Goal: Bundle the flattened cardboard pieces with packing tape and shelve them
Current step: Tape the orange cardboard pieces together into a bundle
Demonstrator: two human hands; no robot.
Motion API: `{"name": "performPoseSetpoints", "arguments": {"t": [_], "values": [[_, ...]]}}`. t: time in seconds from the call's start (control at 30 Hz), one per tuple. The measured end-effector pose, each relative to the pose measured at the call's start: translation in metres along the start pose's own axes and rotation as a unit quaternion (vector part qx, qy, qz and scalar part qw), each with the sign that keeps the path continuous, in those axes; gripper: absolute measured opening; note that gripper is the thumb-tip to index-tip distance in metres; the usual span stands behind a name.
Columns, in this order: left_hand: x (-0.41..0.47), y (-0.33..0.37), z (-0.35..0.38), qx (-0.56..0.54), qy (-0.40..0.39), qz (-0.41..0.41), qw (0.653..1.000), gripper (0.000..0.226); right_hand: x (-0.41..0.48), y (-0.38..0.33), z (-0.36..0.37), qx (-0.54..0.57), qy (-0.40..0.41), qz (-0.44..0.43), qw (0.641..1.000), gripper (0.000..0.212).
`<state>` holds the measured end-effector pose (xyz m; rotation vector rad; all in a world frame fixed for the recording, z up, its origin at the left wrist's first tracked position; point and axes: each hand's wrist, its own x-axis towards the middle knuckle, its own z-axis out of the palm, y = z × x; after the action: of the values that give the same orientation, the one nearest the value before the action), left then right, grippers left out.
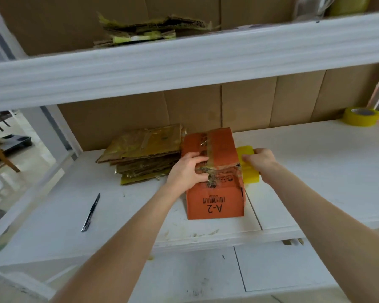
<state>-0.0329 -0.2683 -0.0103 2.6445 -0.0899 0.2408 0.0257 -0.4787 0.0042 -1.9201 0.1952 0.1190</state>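
cardboard point(214, 193) sits mid-shelf point(315, 171) before me, my left hand point(188, 169) curled over its taped top edge, my right hand point(263, 160) gripping yellow tape point(248, 171) against its right side, stack point(144, 154) just left, knife point(91, 212) near left.

Left hand point(188, 169) grips orange box point(214, 202) at centre; right hand point(260, 162) holds yellow tape point(249, 173) at box's 3 o'clock; cardboard stack point(144, 154) at 10; knife point(91, 212) at 8; spare roll point(360, 116) at 2

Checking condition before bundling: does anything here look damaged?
Yes. The orange A-2 cardboard is torn along its right edge, beside the right hand, and crumpled old tape clings to its seam by the left hand.
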Motion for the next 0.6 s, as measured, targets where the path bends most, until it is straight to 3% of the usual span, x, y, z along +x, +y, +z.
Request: {"name": "performPoseSetpoints", "arguments": {"t": [0.27, 0.6], "values": [[-0.006, -0.021, -0.020, 0.025, 0.005, -0.007, 1.000, 0.057, 0.000, -0.006, 0.028, 0.019, -0.019, -0.004, 1.000, 0.034], [-0.028, -0.042, -0.038, 0.055, 0.022, -0.020, 0.998, 0.059, -0.011, -0.010, 0.054, 0.017, -0.046, -0.009, 0.999, 0.019]]}}
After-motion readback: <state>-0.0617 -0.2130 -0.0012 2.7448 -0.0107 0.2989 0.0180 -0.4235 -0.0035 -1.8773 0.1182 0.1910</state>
